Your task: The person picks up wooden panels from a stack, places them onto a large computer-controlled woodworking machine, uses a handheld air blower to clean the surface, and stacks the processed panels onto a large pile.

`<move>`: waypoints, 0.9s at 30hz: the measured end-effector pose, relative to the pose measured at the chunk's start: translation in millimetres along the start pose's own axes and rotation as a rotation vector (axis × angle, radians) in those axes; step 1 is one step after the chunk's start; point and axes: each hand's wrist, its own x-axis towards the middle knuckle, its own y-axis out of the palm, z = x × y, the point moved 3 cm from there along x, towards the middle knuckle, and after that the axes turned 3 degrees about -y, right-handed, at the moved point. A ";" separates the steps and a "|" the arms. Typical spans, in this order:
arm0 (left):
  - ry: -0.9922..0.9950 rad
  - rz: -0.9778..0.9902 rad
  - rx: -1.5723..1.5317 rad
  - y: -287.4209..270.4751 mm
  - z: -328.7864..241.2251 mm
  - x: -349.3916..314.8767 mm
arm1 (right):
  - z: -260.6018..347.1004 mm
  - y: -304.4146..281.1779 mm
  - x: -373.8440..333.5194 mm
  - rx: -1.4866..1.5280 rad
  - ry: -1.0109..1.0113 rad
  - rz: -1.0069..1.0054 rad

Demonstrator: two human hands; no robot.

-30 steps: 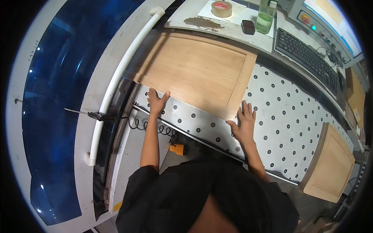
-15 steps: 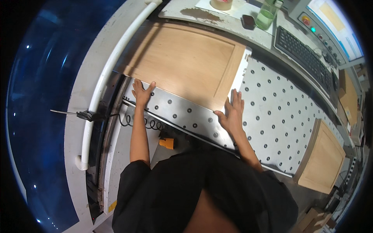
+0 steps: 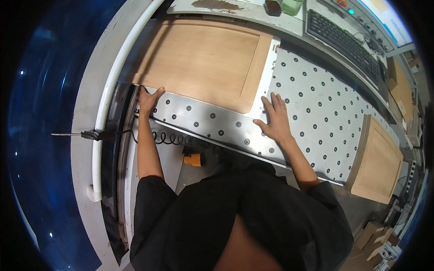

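Note:
A pale wooden panel door [image 3: 203, 63] with a raised frame lies flat on the studded metal table [image 3: 312, 115]. At its near left corner is my left hand [image 3: 148, 100], thumb spread along the near edge and the other fingers partly hidden by the hand's angle. My right hand [image 3: 276, 121] is just off the near right corner, over the metal surface, fingers apart and nothing in it. Along the panel's right side runs a white strip [image 3: 266, 74].
A second wooden panel door [image 3: 379, 162] leans at the table's right end. A keyboard [image 3: 341, 43] lies on the ledge beyond. On the left are a white pipe rail [image 3: 113, 81], an air gun [image 3: 92, 134] with a coiled hose, and a dark blue cover [image 3: 49, 135].
My left hand has slid left along the near edge to the panel's corner. My right hand has come away from the near right corner, to the right. The whole view has shifted somewhat.

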 end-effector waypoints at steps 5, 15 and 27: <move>-0.011 -0.117 0.188 0.8 -1.9 -6.7 | 2.9 7.3 -2.7 -0.005 -0.042 -0.017; 0.025 -0.264 0.433 6.4 -13.4 -17.7 | 5.6 10.4 2.9 -0.013 -0.054 -0.044; 0.063 -0.142 0.355 5.3 -12.2 -17.6 | 22.7 25.4 27.4 0.186 0.077 -0.034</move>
